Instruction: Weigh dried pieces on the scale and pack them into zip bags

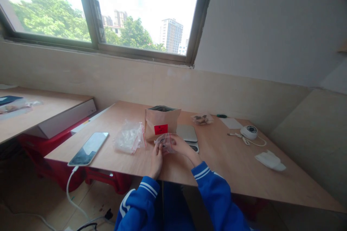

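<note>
Between my two hands is a small clear zip bag [166, 142] with a red seal line and something dark inside that I cannot make out. My left hand [157, 157] grips its left side, fingers closed. My right hand [181, 145] is closed on its right side, near the red line. Right behind the bag stands an upright brown paper pouch [162, 119] with a red label, its top open. A flat silver scale [190, 134] lies just behind my right hand, partly covered by the pouch. Left of the pouch is a pile of clear zip bags [128, 136].
A phone [89, 148] on a white cable lies at the table's left edge. Toward the back are a bag of brown pieces [202, 118], a green-handled tool [221, 116] and white paper [231, 123]. A white dome camera [248, 132] and crumpled white wrap [270, 160] lie at right.
</note>
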A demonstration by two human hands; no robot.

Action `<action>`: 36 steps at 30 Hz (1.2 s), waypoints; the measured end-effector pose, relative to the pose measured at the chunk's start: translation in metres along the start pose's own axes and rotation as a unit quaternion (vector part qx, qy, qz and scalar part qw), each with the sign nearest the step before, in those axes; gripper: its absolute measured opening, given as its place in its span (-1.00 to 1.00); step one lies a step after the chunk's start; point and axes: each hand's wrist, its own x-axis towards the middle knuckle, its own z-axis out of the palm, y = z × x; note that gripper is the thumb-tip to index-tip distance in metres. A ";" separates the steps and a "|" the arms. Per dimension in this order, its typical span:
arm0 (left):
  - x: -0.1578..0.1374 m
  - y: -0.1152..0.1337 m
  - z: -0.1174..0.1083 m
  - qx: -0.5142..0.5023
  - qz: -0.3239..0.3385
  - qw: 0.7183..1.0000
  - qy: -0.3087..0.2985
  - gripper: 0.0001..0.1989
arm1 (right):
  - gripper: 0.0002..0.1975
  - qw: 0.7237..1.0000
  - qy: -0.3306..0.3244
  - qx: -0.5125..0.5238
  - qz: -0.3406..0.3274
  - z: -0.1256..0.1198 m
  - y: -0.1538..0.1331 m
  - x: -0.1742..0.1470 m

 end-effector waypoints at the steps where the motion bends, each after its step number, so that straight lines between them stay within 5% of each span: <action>1: -0.001 0.001 0.001 0.000 -0.003 1.000 -0.005 -0.47 | -0.82 1.000 -0.002 0.004 0.002 0.001 -0.001 0.001; 7: -0.007 0.016 0.006 0.007 -0.010 0.999 -0.051 -0.46 | -0.87 1.000 0.002 0.001 0.011 0.001 0.008 0.002; 11: -0.009 0.021 0.005 0.028 -0.002 0.999 -0.039 -0.54 | -0.88 0.994 0.087 -0.044 0.045 -0.013 0.003 -0.002; 14: -0.008 0.017 0.002 0.045 -0.010 0.999 -0.010 -0.57 | -0.85 0.989 0.126 -0.068 0.042 -0.039 -0.021 -0.007; 18: -0.004 0.005 0.001 0.041 -0.021 0.999 -0.013 -0.58 | -0.79 0.979 0.192 -0.058 -0.045 -0.068 -0.071 0.006; 21: -0.003 0.001 0.002 0.037 -0.022 0.999 -0.014 -0.57 | -0.74 0.963 0.249 -0.045 -0.095 -0.068 -0.101 0.035; 24: -0.005 0.004 0.002 0.040 -0.026 0.999 -0.007 -0.56 | -0.79 0.960 0.232 -0.096 -0.123 -0.054 -0.113 0.059; 27: -0.007 0.010 0.001 0.030 -0.034 0.999 -0.017 -0.58 | -0.78 0.943 0.250 -0.164 -0.146 -0.039 -0.110 0.057; 31: -0.008 0.012 -0.002 -0.003 -0.065 0.998 -0.024 -0.57 | -0.78 0.932 0.287 -0.169 -0.143 -0.021 -0.083 0.016; 33: -0.008 0.009 -0.003 -0.023 -0.064 0.998 -0.015 -0.55 | -0.73 0.942 0.273 -0.164 -0.107 -0.013 -0.063 -0.010; 36: -0.011 0.010 -0.002 -0.056 -0.045 0.997 0.003 -0.51 | -0.36 0.967 0.221 -0.124 0.000 -0.001 -0.033 -0.040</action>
